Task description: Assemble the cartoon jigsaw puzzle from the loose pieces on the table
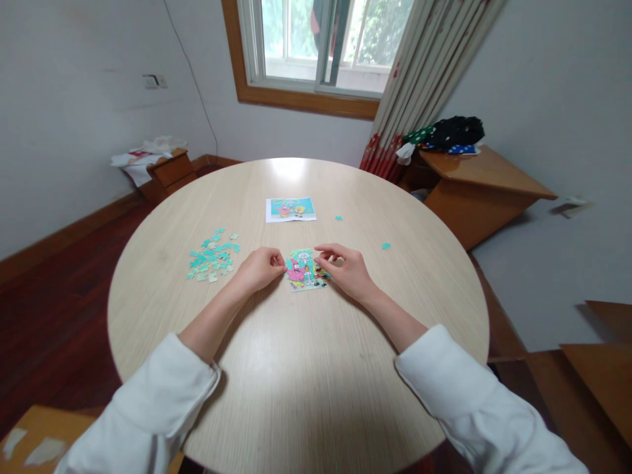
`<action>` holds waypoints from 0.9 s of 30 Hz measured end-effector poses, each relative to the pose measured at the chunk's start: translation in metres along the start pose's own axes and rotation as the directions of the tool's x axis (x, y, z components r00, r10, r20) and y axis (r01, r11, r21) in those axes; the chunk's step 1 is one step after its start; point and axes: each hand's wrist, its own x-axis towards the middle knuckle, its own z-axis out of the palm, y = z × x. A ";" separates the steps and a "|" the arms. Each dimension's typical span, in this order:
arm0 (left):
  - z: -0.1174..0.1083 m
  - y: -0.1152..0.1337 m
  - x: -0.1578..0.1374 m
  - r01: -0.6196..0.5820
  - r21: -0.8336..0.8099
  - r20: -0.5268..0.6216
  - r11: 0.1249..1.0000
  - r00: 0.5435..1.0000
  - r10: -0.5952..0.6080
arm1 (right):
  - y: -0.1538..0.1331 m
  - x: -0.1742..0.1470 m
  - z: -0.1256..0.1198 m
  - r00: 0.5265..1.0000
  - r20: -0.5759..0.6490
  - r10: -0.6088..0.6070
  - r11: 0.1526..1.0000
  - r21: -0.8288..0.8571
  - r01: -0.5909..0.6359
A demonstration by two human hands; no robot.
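A partly assembled jigsaw puzzle (297, 276) lies flat near the middle of the round table, showing a pink starfish figure, a pale teal figure and a yellow square one. At its left edge, my left hand (264, 268) has thumb and fingers pinched together; whatever they hold, if anything, is hidden. Over the right edge reaches my right hand (348, 268), index finger and thumb apart, the fingertips close to the yellow figure. Loose puzzle pieces (213, 255), mostly teal, are heaped left of my left hand. Single pieces lie farther right, one teal piece (338, 218) and another teal piece (386, 246).
Behind the puzzle lies a printed reference picture (292, 209) on the pale wooden table (291, 368). A wooden cabinet (486, 171) with dark dotted cloth on top stands at the right. A small wooden stand (172, 172) is at the back left, below a window (326, 52).
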 end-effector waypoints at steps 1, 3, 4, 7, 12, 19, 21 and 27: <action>0.000 0.000 0.000 0.000 -0.002 -0.003 1.000 1.000 0.000 | 0.000 0.000 0.000 1.000 -0.002 -0.006 1.000 -0.009 0.006; 0.001 -0.002 0.000 -0.003 -0.005 -0.008 1.000 1.000 0.003 | 0.000 0.001 0.000 1.000 -0.004 -0.013 1.000 -0.023 0.013; 0.002 -0.002 0.000 -0.007 -0.006 -0.013 1.000 1.000 0.007 | 0.000 0.001 0.000 1.000 -0.003 -0.013 1.000 -0.028 0.013; 0.004 -0.004 0.001 -0.018 -0.010 -0.040 1.000 0.999 0.018 | 0.001 0.001 0.001 1.000 0.003 -0.005 0.999 -0.037 0.005; 0.007 -0.002 0.000 -0.002 0.041 -0.065 0.999 0.998 0.005 | 0.003 0.001 0.000 1.000 0.002 0.001 0.999 -0.052 -0.001; 0.006 0.010 -0.006 0.041 0.132 -0.063 0.990 0.997 -0.033 | 0.004 0.002 0.000 1.000 -0.006 -0.020 0.998 -0.063 0.019; 0.006 0.011 -0.007 0.039 0.135 -0.063 0.990 0.998 -0.031 | 0.005 0.002 0.000 1.000 -0.012 -0.024 0.997 -0.077 0.023; 0.008 0.007 -0.006 0.014 0.117 -0.095 0.993 0.995 -0.003 | 0.013 0.009 -0.015 0.998 -0.053 -0.026 0.984 -0.177 0.016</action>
